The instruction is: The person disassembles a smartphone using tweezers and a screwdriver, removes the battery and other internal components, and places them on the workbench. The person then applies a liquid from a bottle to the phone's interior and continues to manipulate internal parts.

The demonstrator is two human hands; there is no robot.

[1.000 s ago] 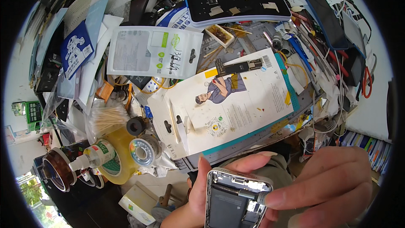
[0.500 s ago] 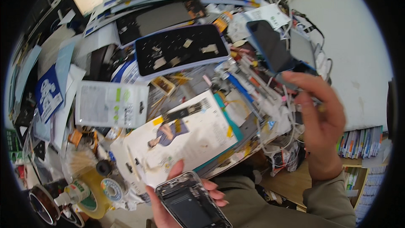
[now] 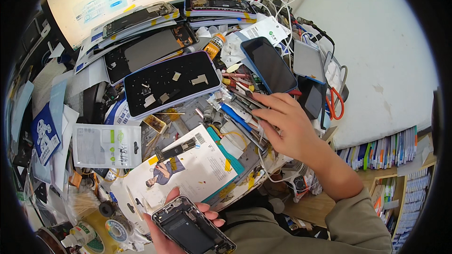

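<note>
Smartphone housing [image 3: 197, 228], silver-rimmed and opened, is clasped in the grip of the left hand [image 3: 160, 239]: flat black battery [image 3: 187, 233] in, closing up seemingly left. A narrow dark circuit board [image 3: 180, 149] lies apart on white printed card [image 3: 188, 182]. The right hand [image 3: 295, 132] is at slim multicoloured tools [image 3: 235, 116]; whether its grip holds one, I cannot tell.

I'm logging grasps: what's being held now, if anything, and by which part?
The left grip holds the opened phone by its long side edges. Whether the right grip holds anything can't be told.
</note>
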